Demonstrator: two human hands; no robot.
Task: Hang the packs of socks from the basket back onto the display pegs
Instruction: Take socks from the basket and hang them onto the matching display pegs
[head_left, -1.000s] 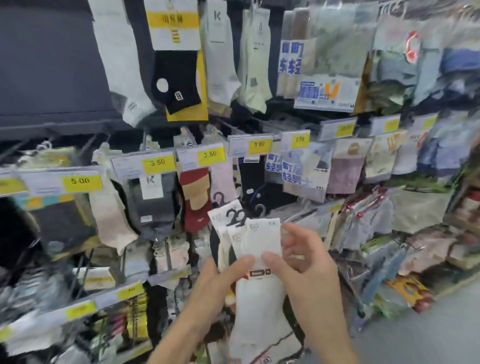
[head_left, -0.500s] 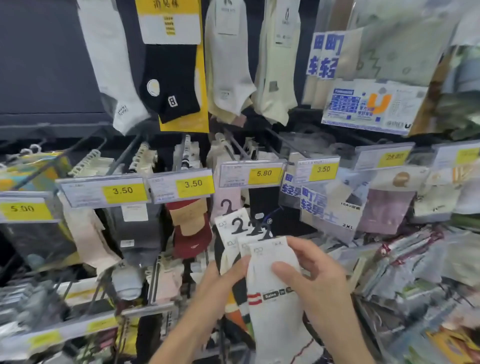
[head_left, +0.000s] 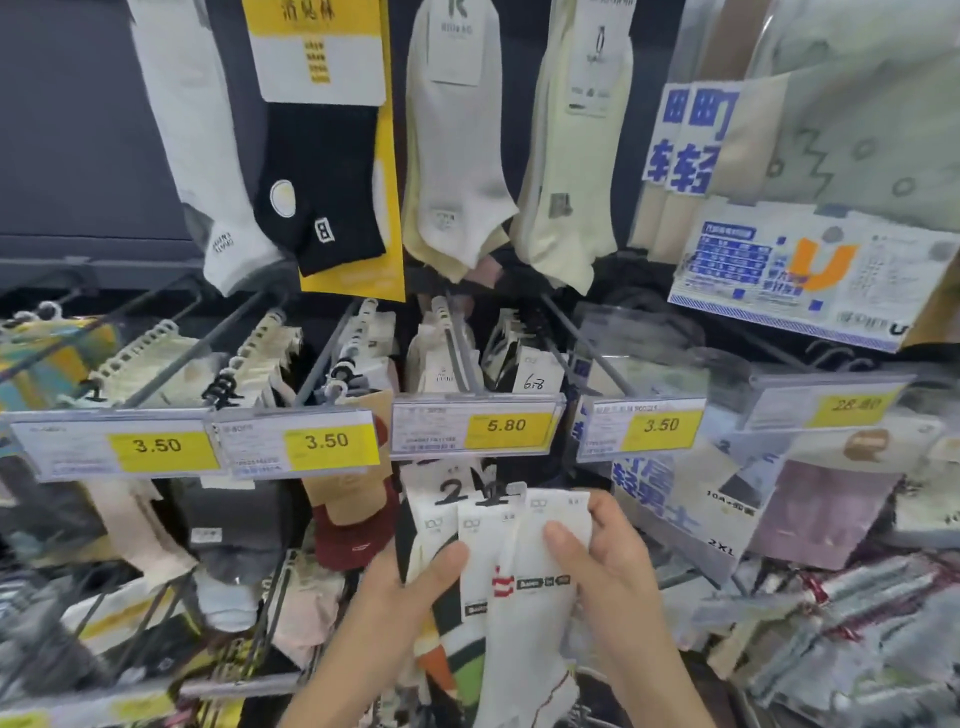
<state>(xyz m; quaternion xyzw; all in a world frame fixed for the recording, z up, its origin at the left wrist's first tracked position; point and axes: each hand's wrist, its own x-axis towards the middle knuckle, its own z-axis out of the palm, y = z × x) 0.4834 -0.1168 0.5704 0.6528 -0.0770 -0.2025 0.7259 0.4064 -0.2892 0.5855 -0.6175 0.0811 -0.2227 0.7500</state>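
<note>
left hand (head_left: 415, 577): grip clamped on the packs (head_left: 472, 545), thumb in front;
packs: fanned between both hands, hooks up, just below the 5.80 tag (head_left: 475, 426);
right hand (head_left: 608, 571): grip pinches the front pack (head_left: 530, 613) at its card top, thumb on the face

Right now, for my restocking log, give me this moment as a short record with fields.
left hand: grips the fanned sock packs from the left, thumb on front
right hand: pinches the front pack near its top
packs held: at least three, black hooks on top
hung: not visibly; hooks sit just below the 5.80 price tag
peg behind that tag: carries other packs
basket: not in view
</note>
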